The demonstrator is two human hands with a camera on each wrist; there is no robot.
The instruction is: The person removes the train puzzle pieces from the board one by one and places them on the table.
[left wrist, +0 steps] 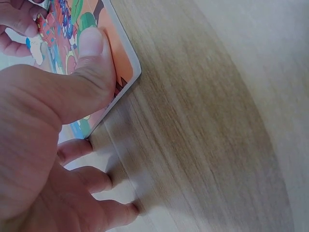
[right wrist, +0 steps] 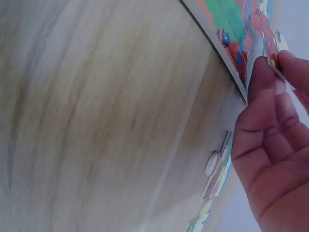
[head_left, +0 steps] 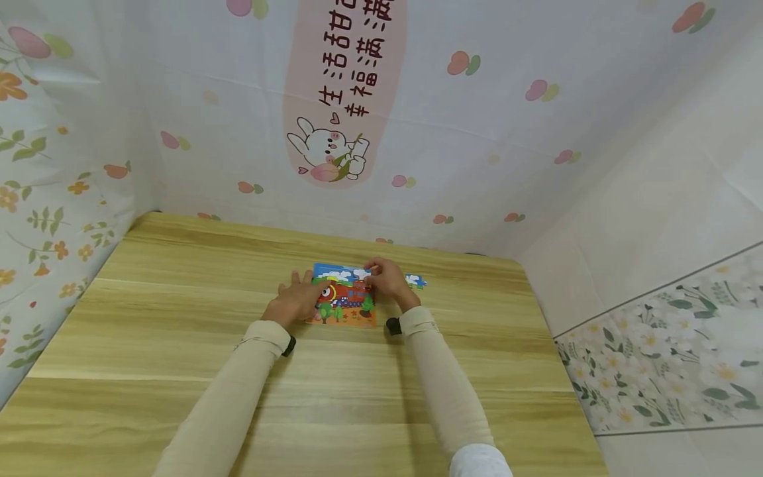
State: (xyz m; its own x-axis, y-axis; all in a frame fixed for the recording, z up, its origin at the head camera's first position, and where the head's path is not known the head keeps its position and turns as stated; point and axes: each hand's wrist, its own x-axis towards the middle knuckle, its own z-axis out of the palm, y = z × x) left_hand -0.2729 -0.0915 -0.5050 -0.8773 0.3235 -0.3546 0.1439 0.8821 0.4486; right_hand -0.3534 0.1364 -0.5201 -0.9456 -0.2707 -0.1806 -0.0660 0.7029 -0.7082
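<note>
A jigsaw puzzle (head_left: 342, 317) with a red train, green trees and a blue sky lies on the wooden table, in a tray with a pale edge. At its left side is my left hand (head_left: 295, 299); in the left wrist view the thumb (left wrist: 91, 46) presses on the picture while the other fingers spread over the tabletop. My right hand (head_left: 387, 278) pinches a red puzzle piece (right wrist: 261, 26) between thumb and forefinger over the puzzle's upper right part. That piece is tilted up, and fingers partly cover it.
Loose puzzle pieces (head_left: 414, 281) lie on the table just right of my right hand. The wooden tabletop (head_left: 334, 384) extends around the puzzle. Behind it hangs a printed cloth (head_left: 238, 132), and a tiled wall (head_left: 667, 331) stands at the right.
</note>
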